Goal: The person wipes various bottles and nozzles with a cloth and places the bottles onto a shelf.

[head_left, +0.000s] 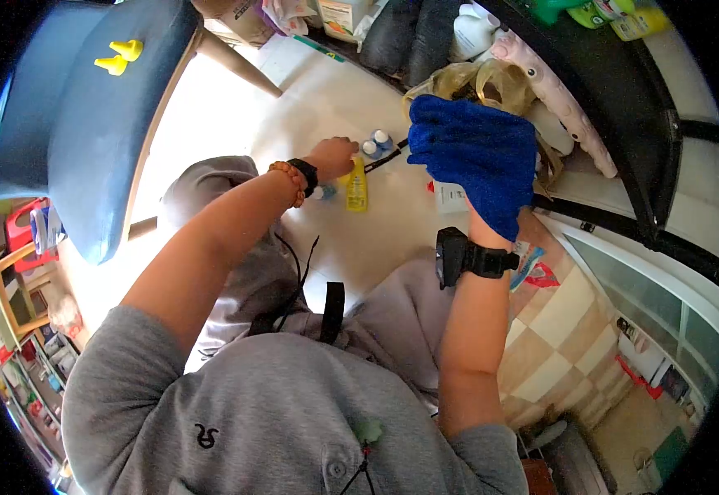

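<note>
My left hand (pixel 335 154) reaches down to the floor, fingers curled at the top of a yellow bottle (pixel 357 190) with a printed label. Two small bottles with white caps (pixel 378 143) stand just beyond those fingers. A small clear bluish item (pixel 323 192) is partly hidden beside my left wrist. Over my right hand (pixel 480 216) hangs a blue cloth (pixel 471 153), wrapped around it so that the fingers do not show. Below the cloth, a white pack with print (pixel 450 198) lies on the floor.
A blue seat (pixel 120 107) with two yellow nozzle-like pieces (pixel 120 56) is at the upper left. A black-framed rack (pixel 623 107), a plastic bag (pixel 504 87) and a long pink plush toy (pixel 553 99) are at the upper right. Several bottles line the far edge.
</note>
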A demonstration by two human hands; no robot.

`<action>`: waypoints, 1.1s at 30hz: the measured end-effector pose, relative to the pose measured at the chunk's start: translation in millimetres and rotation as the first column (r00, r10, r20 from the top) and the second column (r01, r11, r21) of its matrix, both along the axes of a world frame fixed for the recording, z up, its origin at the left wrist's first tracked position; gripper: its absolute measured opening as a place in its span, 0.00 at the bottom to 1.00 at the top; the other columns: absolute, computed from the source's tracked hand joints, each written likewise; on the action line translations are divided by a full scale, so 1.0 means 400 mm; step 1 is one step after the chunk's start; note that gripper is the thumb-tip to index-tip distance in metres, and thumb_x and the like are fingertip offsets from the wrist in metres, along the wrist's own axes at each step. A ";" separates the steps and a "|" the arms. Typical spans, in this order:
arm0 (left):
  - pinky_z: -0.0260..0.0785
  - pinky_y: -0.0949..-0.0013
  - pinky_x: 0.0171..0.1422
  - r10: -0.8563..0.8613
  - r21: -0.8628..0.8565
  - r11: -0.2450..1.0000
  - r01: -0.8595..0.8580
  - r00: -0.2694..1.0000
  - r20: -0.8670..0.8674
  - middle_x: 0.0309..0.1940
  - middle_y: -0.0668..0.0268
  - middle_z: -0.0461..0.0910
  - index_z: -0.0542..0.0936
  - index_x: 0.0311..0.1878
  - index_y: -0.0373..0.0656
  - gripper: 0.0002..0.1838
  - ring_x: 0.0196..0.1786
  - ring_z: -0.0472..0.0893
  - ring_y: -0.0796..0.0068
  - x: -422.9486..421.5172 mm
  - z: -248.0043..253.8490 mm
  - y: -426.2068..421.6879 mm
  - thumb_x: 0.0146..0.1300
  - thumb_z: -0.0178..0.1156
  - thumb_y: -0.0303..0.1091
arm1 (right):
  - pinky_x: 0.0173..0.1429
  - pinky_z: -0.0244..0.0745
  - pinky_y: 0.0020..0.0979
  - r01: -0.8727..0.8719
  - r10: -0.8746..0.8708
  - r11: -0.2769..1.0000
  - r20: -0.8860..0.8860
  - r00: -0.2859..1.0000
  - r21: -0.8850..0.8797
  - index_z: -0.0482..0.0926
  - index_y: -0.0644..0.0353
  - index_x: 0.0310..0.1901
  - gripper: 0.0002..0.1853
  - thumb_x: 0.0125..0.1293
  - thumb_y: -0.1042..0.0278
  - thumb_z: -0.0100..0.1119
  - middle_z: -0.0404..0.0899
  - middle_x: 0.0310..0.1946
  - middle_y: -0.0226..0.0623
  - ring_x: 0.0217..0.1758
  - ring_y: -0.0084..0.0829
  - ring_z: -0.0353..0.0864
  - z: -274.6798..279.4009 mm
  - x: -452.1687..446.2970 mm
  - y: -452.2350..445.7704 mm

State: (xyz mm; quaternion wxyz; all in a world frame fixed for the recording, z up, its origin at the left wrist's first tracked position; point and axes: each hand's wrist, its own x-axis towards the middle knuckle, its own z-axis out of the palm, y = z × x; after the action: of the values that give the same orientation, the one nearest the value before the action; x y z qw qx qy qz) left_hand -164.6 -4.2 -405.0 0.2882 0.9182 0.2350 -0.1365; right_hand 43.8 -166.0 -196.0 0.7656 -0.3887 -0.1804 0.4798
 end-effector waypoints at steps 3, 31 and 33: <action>0.72 0.57 0.52 -0.142 0.162 0.972 0.169 0.976 -0.164 0.45 0.55 0.80 0.79 0.45 0.41 0.14 0.49 0.79 0.57 0.085 0.075 -0.073 0.56 0.58 0.34 | 0.37 0.83 0.31 0.009 -0.009 1.000 -0.001 1.000 0.003 0.77 0.74 0.46 0.16 0.65 0.69 0.49 0.82 0.43 0.51 0.39 0.35 0.85 -0.004 0.001 -0.010; 0.66 0.53 0.54 -0.686 0.567 0.088 0.819 0.463 -0.562 0.39 0.63 0.80 0.81 0.45 0.43 0.14 0.51 0.77 0.60 -0.002 -0.193 -0.237 0.56 0.59 0.38 | 0.47 0.84 0.37 -0.108 0.139 0.986 0.264 0.954 -0.128 0.73 0.82 0.51 0.26 0.68 0.60 0.42 0.79 0.48 0.60 0.45 0.42 0.85 -0.042 0.043 -0.002; 0.68 0.54 0.51 -0.705 0.497 0.509 0.703 0.672 -0.228 0.35 0.63 0.82 0.81 0.43 0.42 0.15 0.47 0.79 0.59 0.045 -0.038 -0.239 0.55 0.61 0.39 | 0.45 0.84 0.36 -0.129 0.157 0.982 0.214 0.964 -0.139 0.74 0.80 0.51 0.24 0.68 0.63 0.42 0.79 0.49 0.58 0.45 0.41 0.85 -0.047 0.060 -0.005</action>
State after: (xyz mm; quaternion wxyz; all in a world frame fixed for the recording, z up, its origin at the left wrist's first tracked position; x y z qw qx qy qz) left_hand -146.4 -99.7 -420.3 -0.0664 0.9752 -0.1295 -0.1668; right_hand 67.6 -167.8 -214.9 0.6780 -0.4732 -0.2629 0.4973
